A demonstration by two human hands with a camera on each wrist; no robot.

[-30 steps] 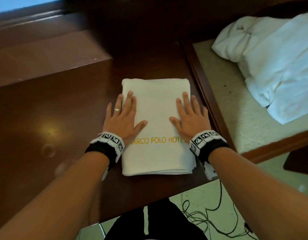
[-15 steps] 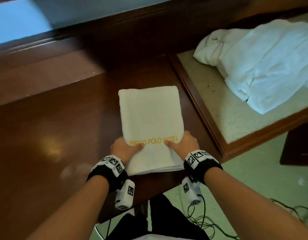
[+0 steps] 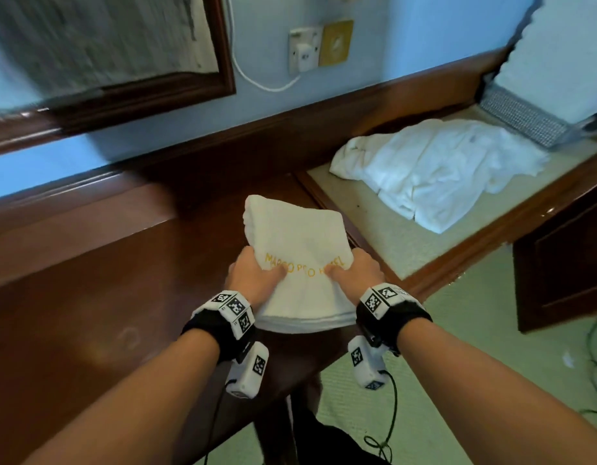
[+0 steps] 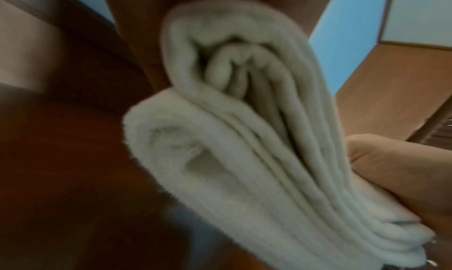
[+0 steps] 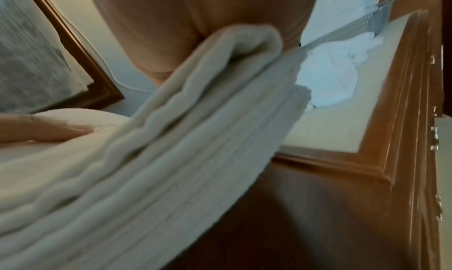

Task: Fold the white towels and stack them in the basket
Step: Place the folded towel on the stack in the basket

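Note:
A folded white towel point(image 3: 297, 250) with gold lettering is lifted off the dark wooden desk point(image 3: 89, 297). My left hand point(image 3: 253, 276) grips its left side, thumb on top. My right hand point(image 3: 354, 273) grips its right side the same way. The left wrist view shows the stacked folds of the towel point(image 4: 244, 138) edge-on, and the right wrist view shows the towel point(image 5: 159, 148) sagging between the hands. A crumpled pile of white towels point(image 3: 438, 169) lies on the lower beige surface to the right. A grey mesh basket point(image 3: 522, 119) with white cloth stands at the far right.
A framed picture point(image 3: 106, 52) hangs on the blue wall above the desk, with a wall socket point(image 3: 304, 50) and white cord beside it. A dark cabinet point(image 3: 559, 273) stands at the right. Black cables point(image 3: 387, 424) trail over the green carpet below.
Both hands went from pressing flat on the towel to gripping its sides and lifting it off the desk. The view has tilted up and the towel has shifted toward the right.

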